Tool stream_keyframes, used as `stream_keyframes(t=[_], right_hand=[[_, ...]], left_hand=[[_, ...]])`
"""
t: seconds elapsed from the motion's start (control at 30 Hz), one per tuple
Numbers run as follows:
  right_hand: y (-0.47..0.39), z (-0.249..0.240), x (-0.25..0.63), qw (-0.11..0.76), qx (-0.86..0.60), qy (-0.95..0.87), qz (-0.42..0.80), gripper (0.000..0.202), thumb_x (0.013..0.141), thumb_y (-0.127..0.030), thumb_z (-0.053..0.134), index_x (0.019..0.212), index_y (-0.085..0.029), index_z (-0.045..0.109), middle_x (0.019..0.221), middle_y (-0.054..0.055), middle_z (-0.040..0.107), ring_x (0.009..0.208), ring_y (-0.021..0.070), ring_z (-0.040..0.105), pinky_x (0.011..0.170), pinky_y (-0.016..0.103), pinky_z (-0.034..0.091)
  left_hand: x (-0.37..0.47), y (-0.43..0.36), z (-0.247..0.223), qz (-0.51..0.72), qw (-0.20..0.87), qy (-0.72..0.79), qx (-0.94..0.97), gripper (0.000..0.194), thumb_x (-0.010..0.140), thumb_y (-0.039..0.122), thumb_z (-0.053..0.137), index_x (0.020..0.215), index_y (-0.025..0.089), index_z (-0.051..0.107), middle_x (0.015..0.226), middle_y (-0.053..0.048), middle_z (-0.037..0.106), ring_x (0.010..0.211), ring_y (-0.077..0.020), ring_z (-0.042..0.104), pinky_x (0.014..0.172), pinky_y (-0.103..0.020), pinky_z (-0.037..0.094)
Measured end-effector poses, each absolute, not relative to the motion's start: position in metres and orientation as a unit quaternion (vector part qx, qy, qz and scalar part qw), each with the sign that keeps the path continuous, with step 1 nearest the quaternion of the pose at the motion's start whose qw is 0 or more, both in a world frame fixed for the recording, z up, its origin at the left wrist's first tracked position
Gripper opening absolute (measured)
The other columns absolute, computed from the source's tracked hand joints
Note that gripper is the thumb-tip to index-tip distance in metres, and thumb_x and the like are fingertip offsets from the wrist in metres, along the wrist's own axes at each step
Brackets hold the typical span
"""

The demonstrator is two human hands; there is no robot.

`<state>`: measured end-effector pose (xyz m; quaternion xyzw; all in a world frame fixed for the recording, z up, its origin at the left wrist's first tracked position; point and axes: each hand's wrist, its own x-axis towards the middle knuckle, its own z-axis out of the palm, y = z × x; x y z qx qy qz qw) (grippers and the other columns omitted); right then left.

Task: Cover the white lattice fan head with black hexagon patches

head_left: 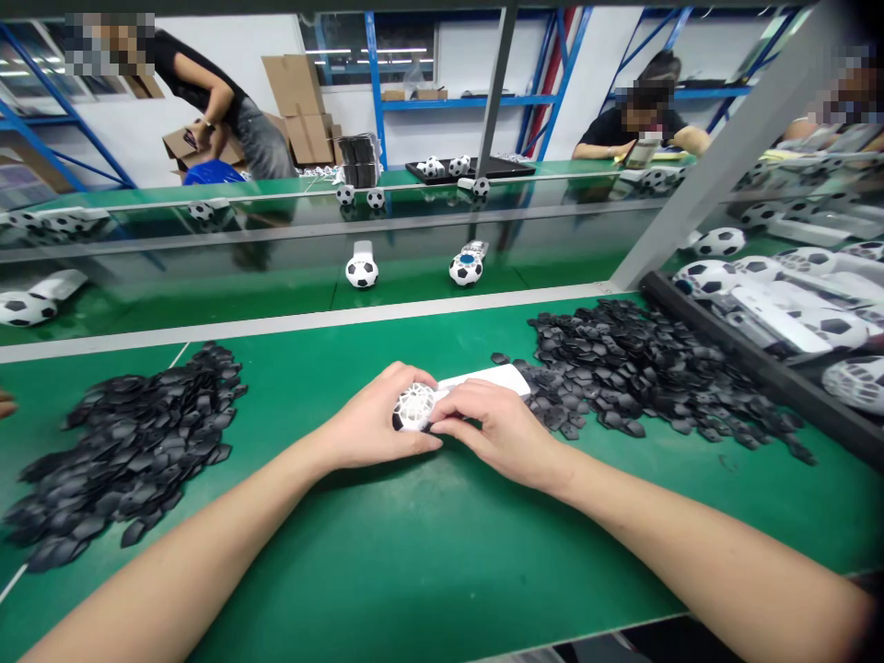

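Observation:
A white hand-held fan with a football-shaped grille head (414, 406) lies on the green table mat (414, 552), its handle pointing right. My left hand (369, 425) cups the round head from the left. My right hand (501, 431) rests over the handle, fingertips pressed at the head's right side. A pile of small black pentagon pieces (642, 373) lies just right of my right hand. Another such pile (128, 442) lies to the left.
Finished football fans (361, 270) (466, 268) stand on the conveyor belt behind the mat. A black tray (760, 364) at right holds several fans. A grey post (718, 166) slants up at right. People work at the far benches.

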<state>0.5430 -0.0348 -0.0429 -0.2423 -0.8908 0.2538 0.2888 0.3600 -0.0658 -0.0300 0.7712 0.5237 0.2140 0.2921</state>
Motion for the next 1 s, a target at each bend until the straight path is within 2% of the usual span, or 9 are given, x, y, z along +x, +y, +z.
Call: stream_keyframes(t=[0.23, 0.33, 0.77, 1.0], right_hand=[[-0.0334, -0.0456, 0.5425, 0.298, -0.25, -0.877, 0.282, 0.008, 0.078, -0.011, 0.059, 0.073, -0.018, 0.059, 0.073, -0.001, 0.062, 0.072, 0.0128, 0.053, 0.069, 0.026, 0.041], [-0.0328, -0.0453, 0.5422, 0.295, -0.25, -0.873, 0.296, 0.009, 0.078, -0.012, 0.059, 0.072, -0.018, 0.058, 0.073, -0.002, 0.061, 0.072, 0.0123, 0.053, 0.069, 0.025, 0.041], [-0.0314, -0.0456, 0.5393, 0.293, -0.276, -0.86, 0.313, 0.011, 0.077, -0.013, 0.06, 0.07, -0.018, 0.055, 0.069, -0.002, 0.057, 0.067, 0.012, 0.051, 0.064, 0.025, 0.04], [-0.0291, -0.0497, 0.5352, 0.313, -0.273, -0.852, 0.318, 0.009, 0.078, -0.016, 0.06, 0.076, -0.019, 0.051, 0.073, -0.002, 0.054, 0.068, 0.0117, 0.05, 0.063, 0.024, 0.041]], left_hand=[[0.359, -0.0673, -0.0259, 0.198, 0.323, 0.529, 0.76, 0.049, 0.064, 0.038, 0.067, 0.107, 0.024, 0.048, 0.103, -0.002, 0.047, 0.095, -0.0207, 0.048, 0.081, -0.034, 0.042], [0.3576, -0.0671, -0.0236, 0.188, 0.337, 0.526, 0.757, 0.046, 0.068, 0.038, 0.064, 0.108, 0.025, 0.047, 0.104, -0.002, 0.046, 0.095, -0.0202, 0.048, 0.081, -0.034, 0.042], [0.3612, -0.0682, -0.0247, 0.204, 0.332, 0.533, 0.751, 0.04, 0.068, 0.028, 0.059, 0.106, 0.022, 0.047, 0.1, -0.002, 0.047, 0.092, -0.0201, 0.047, 0.078, -0.033, 0.04], [0.3604, -0.0622, -0.0296, 0.244, 0.331, 0.525, 0.745, 0.037, 0.066, 0.022, 0.06, 0.102, 0.021, 0.051, 0.096, -0.002, 0.048, 0.09, -0.0193, 0.048, 0.078, -0.032, 0.04]])
